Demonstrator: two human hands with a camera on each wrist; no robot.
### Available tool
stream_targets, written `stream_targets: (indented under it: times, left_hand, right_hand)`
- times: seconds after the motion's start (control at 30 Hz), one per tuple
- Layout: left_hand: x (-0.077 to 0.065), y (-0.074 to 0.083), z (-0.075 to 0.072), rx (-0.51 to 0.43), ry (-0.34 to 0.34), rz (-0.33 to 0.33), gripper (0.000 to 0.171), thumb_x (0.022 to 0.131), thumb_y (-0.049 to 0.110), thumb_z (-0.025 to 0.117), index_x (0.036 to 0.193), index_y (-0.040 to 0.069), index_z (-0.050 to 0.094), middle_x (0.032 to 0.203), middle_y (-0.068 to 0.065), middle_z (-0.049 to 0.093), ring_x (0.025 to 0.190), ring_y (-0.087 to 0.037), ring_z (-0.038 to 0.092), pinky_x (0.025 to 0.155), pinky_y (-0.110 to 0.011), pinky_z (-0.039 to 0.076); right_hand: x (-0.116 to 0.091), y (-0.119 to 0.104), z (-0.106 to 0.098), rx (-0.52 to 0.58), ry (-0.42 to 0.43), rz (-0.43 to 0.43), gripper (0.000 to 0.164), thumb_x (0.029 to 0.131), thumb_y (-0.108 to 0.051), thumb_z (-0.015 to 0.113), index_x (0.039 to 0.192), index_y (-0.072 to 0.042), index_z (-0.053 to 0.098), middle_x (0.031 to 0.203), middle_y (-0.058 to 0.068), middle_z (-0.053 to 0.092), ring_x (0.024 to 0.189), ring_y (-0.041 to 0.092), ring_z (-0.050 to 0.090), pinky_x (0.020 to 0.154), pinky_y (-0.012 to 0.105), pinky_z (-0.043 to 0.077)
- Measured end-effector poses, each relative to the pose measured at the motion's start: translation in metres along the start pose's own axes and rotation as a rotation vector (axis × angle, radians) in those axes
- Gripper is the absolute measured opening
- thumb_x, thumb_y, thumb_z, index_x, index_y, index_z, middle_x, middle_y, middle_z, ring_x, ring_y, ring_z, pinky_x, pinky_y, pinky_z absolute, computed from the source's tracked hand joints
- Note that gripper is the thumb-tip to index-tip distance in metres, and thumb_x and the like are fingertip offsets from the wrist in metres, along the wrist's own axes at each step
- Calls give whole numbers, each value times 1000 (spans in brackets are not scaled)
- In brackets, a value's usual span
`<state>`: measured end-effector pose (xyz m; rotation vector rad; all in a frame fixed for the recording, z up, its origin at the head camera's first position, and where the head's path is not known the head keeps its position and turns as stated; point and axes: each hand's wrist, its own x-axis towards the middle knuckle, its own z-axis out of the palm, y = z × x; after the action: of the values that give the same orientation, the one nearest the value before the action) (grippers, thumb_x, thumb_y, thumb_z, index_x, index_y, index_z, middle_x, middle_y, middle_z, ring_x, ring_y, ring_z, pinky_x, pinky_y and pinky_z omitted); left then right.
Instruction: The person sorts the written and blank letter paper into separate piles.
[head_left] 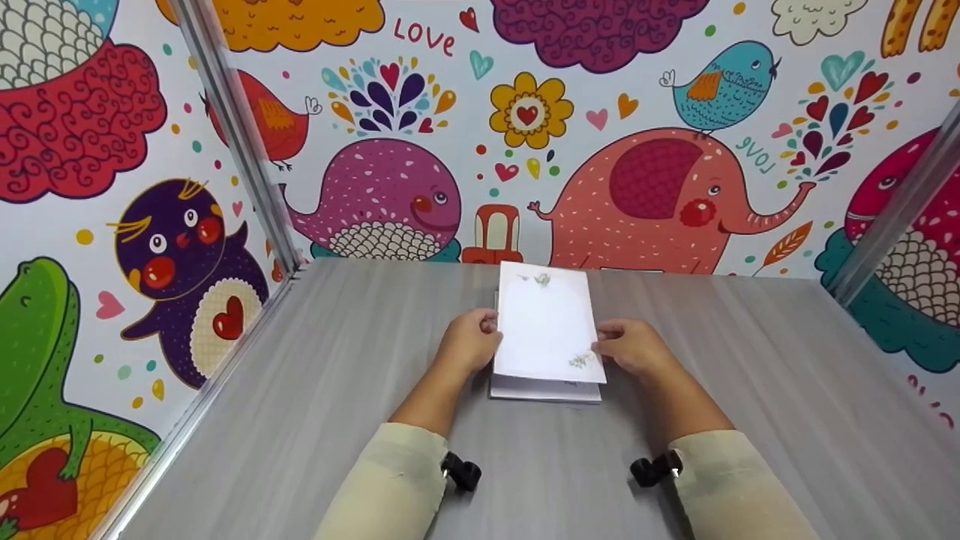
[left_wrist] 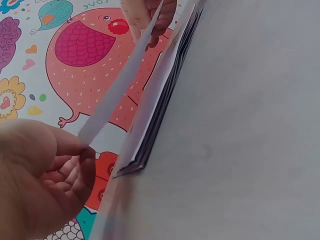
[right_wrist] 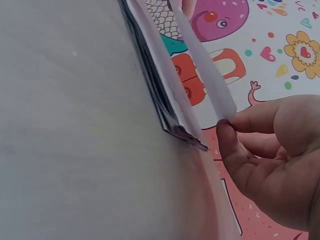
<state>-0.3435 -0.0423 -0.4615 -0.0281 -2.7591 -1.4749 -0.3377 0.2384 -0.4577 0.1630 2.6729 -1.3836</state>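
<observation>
Currently my left hand (head_left: 471,342) pinches the printed sheet (head_left: 546,322) by its left edge, my right hand (head_left: 634,346) by its right. Sheet's clear of the paper stack (head_left: 529,392), near the surface's (head_left: 360,360) far edge, mid-corners. Probably the sheet-handling step; next move calls for level hands, even tension.

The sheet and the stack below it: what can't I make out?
Head view: most of the stack, covered by the sheet.
Left wrist view: the sheet's print, because the sheet shows nearly edge-on.
Right wrist view: the stack's far end, cut off by the top edge.
</observation>
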Motion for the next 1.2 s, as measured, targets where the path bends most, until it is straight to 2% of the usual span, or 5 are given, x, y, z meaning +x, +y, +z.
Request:
stream_targets:
  times: [0.3, 0.47, 0.77, 0.9, 1.2]
  left_hand:
    - [-7, 21, 27, -103, -23, 20, 42, 101, 16, 68, 142, 10, 67, 114, -3, 72, 104, -17, 64, 93, -33, 58]
    - [-11, 36, 58, -160, -23, 99, 48, 93, 7, 66, 140, 4, 67, 110, -5, 74, 99, -14, 66, 92, -29, 55]
    - [-27, 67, 112, -298, -75, 82, 59, 84, -2, 64, 143, 4, 65, 118, -6, 74, 108, -20, 68, 93, -29, 55]
    - [-35, 77, 130, -314, -97, 87, 58, 85, -3, 64, 142, 4, 65, 122, -6, 73, 117, -26, 68, 102, -33, 54]
    - [-42, 81, 145, -324, -112, 70, 50, 90, 0, 70, 140, 1, 65, 128, -8, 75, 103, -17, 76, 92, -29, 61]
  right_hand:
    - [-10, 17, -37, 95, -2, 37, 50, 105, -19, 65, 153, -6, 57, 140, 20, 65, 115, 28, 67, 93, 31, 60]
    - [-15, 37, -66, 109, 0, 66, 53, 107, -23, 63, 157, -8, 53, 146, 21, 62, 117, 28, 65, 92, 31, 58]
    - [-26, 79, -124, 124, -58, 163, 66, 108, -35, 63, 165, -11, 41, 158, 19, 52, 134, 31, 57, 107, 39, 54]
    - [-33, 96, -144, 109, -87, 184, 71, 107, -40, 64, 166, -10, 38, 153, 16, 57, 132, 27, 59, 103, 33, 57]
    - [-35, 110, -156, 162, -87, 192, 67, 105, -31, 69, 162, -5, 44, 130, -1, 70, 109, 10, 68, 90, 22, 61]
